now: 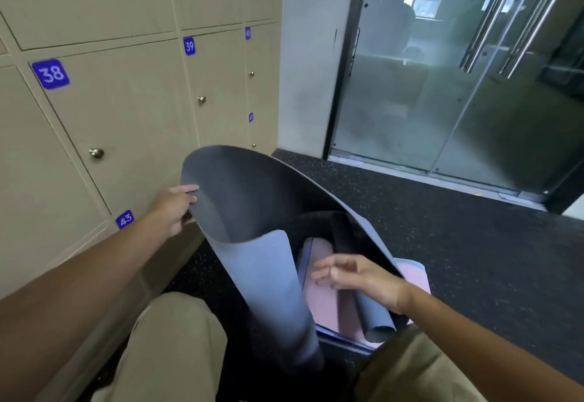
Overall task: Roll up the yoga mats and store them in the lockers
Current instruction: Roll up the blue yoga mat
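From the head view, the left hand (175, 207) grips the upper left edge of a blue-grey yoga mat (252, 212), its fingers (186, 189) curled over the rim and the thumb behind the sheet. The mat stands lifted off the floor (458, 243) in a big loose curl, open like a funnel toward the camera, with its lower end dropping down between the person's knees. The right hand (357, 278) hovers just to the right of the mat's hanging part, palm down, fingers spread and relaxed, holding nothing; they sit above a pink mat (322, 303) lying flat on the dark speckled floor. A smaller rolled blue-grey piece (374, 319) lies across the pink mat, under the right wrist. The lifted mat looks smooth and matte, darker on its inner face, paler blue on the outside. Beige lockers (126, 110) with round knobs and blue number plates stand at the left, all doors closed, near the left hand.
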`<state>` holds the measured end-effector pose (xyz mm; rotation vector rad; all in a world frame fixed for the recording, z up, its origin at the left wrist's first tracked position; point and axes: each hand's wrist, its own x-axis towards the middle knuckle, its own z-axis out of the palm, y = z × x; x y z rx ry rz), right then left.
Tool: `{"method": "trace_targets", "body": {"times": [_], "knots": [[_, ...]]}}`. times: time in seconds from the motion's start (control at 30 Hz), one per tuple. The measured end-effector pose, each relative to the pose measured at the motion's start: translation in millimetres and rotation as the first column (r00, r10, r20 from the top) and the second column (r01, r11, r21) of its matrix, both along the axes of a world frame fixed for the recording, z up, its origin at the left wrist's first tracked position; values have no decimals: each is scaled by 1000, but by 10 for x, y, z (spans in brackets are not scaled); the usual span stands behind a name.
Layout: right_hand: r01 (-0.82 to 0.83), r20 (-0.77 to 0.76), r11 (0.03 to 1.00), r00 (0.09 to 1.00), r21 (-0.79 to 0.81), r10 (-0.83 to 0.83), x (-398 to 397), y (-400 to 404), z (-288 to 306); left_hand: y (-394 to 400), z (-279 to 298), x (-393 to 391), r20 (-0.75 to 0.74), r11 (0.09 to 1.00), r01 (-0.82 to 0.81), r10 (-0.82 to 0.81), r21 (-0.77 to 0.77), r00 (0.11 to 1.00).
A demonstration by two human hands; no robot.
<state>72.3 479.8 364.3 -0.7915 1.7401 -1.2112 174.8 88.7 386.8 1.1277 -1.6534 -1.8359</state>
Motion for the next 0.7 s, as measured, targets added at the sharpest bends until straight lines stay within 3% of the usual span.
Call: {"method": "trace_targets", "body": {"times": [0.17, 0.33, 0.4, 0.53, 0.7], "knots": [[18, -224, 995, 975, 103, 5, 331, -2, -405, 80, 85, -43, -4, 999, -28, 28, 15, 1000], [96, -157, 995, 984, 31, -90, 460, -258, -488, 55, 193, -57, -51, 998, -55, 57, 34, 997], [207, -210, 978, 956, -16, -206, 498, -331, -521, 89, 237, -47, -65, 999, -33, 35, 30, 997], [418, -398, 901, 811, -119, -429, 349, -284, -396, 48, 282, 44, 18, 997, -5, 6, -76, 1000], [459, -620, 842, 583, -282, -525, -129, -173, 252, 87, 331, 269, 276, 980, 116, -68, -162, 959]]}}
